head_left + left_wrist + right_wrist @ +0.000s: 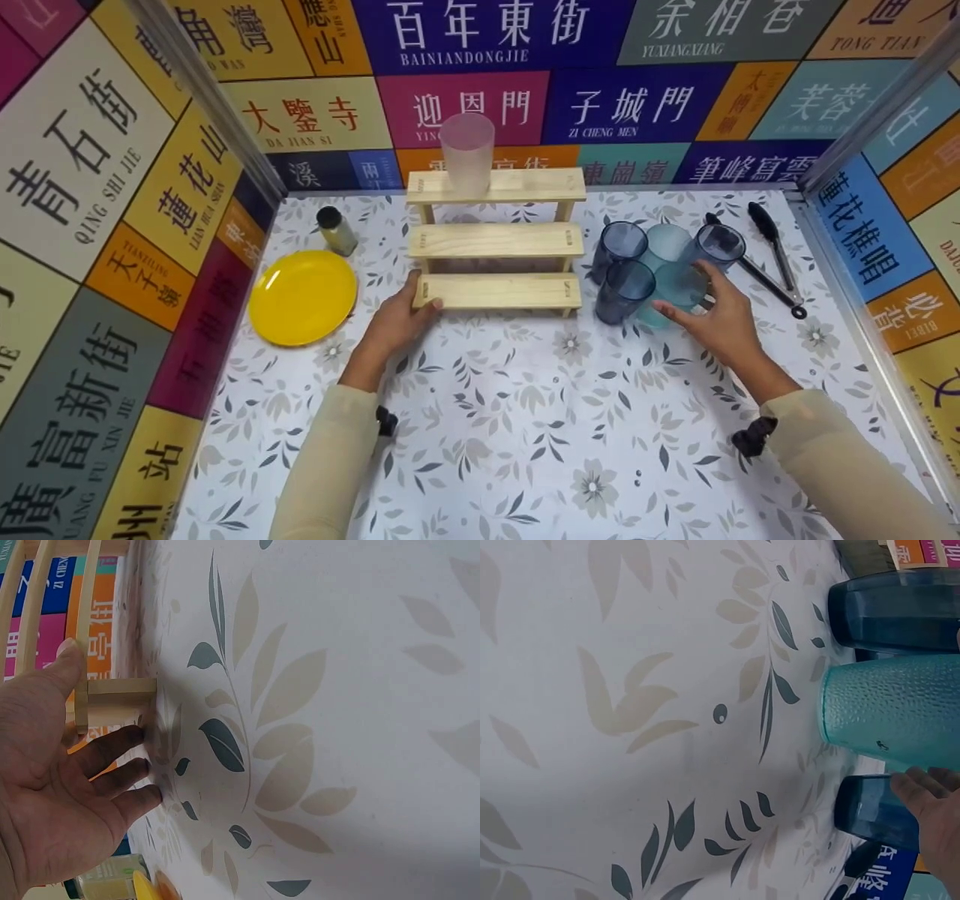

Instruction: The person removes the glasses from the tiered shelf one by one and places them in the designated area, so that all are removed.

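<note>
At the left end of a three-tier wooden stand (pixel 495 291), my left hand (pixel 401 315) grips the lowest step. Its thumb lies on the board (pixel 84 652) while the other fingers reach past the end. My right hand (pixel 724 315) holds a teal cup (pixel 679 285) with a pebbled side, thumb in front and fingers round the right side. In the right wrist view this teal cup (pixel 892 705) stands between a blue cup (pixel 900 611) and another blue cup (pixel 877 810), which the fingers overlap. A frosted pinkish cup (pixel 467 154) stands on the top step.
Beside the held cup stand a front blue cup (pixel 624 294), a rear blue cup (pixel 611 251), a second teal cup (pixel 669 238) and a right blue cup (pixel 720 246). Black-headed tongs (pixel 780 247) lie at right. A yellow plate (pixel 302 298) and black-capped jar (pixel 339 234) are at left.
</note>
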Demonstrator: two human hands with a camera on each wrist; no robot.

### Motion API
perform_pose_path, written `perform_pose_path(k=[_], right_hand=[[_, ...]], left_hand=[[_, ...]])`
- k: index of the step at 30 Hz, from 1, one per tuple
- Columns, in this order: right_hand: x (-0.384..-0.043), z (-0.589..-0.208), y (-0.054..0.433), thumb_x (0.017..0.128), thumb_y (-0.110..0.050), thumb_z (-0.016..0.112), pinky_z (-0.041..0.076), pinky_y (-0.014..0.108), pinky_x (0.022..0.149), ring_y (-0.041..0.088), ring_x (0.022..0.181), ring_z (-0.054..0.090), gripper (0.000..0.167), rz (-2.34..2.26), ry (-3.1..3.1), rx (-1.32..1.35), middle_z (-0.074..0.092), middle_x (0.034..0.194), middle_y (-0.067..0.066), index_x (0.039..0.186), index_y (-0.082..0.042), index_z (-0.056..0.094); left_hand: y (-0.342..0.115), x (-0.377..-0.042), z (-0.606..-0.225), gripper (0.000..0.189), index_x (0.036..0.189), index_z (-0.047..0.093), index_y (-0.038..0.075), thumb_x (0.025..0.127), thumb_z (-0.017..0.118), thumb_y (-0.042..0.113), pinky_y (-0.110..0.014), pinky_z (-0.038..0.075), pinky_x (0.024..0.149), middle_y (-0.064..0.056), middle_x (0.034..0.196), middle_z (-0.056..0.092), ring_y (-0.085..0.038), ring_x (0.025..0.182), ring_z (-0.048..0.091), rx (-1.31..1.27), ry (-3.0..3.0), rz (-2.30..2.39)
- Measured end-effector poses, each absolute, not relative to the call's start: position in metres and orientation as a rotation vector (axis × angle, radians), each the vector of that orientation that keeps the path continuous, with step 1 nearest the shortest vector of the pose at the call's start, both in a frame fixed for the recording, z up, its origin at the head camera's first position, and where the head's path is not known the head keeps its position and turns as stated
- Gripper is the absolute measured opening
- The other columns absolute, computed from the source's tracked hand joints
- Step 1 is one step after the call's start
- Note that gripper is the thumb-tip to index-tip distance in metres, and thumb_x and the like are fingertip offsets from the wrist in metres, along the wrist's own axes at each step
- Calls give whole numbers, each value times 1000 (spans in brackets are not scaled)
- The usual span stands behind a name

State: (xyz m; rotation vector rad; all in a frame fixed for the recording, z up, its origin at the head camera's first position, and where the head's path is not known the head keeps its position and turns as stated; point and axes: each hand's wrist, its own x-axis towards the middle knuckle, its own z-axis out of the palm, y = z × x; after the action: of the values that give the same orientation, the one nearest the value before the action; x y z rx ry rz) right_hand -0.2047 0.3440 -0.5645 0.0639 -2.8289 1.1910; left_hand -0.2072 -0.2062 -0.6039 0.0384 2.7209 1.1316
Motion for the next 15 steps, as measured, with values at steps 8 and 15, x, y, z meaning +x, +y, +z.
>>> perform_pose_path(k=[8, 15], right_hand=[[-208, -551, 347, 92, -46, 92, 50, 55, 119, 44, 151, 54, 104, 1210, -2784, 106, 56, 164, 19, 171, -7, 37], [-213, -535, 346, 92, -42, 93, 52, 43, 118, 42, 149, 57, 98, 1170, -2739, 120, 58, 161, 20, 169, -6, 43]], left_hand=[[-207, -208, -604, 88, 178, 21, 19, 110, 63, 57, -65, 42, 125, -28, 168, 50, -52, 150, 55, 43, 2724, 1135], [-206, -208, -605, 87, 178, 21, 19, 110, 62, 56, -63, 41, 126, -26, 170, 49, -50, 152, 53, 48, 2731, 1135]])
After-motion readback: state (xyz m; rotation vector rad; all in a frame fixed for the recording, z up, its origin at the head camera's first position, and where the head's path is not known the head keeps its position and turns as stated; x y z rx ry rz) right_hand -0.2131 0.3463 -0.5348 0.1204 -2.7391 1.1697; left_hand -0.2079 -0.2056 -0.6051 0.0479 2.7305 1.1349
